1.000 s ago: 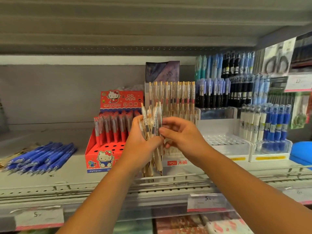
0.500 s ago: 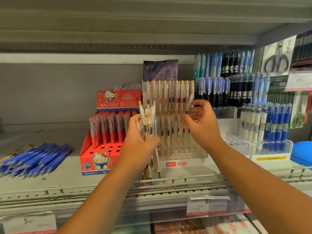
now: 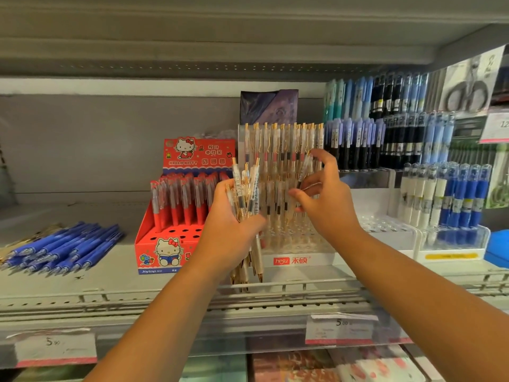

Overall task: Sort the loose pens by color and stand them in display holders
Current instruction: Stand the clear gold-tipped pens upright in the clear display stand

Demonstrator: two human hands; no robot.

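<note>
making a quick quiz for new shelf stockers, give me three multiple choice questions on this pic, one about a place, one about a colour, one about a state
1. Where do the loose blue pens lie?
A. in the clear holder
B. flat on the shelf, left of the cat-print box
C. in the right hand

2. What colour is the cat-print box?
A. green
B. yellow
C. red

3. What is the left hand doing?
A. gripping a bundle of clear gold-clipped pens
B. resting open on the shelf
C. holding a price tag

Answers:
1. B, they lie in a heap at the far left of the shelf.
2. C, its front and header card are red.
3. A, its fingers curl round the bundle.
</note>
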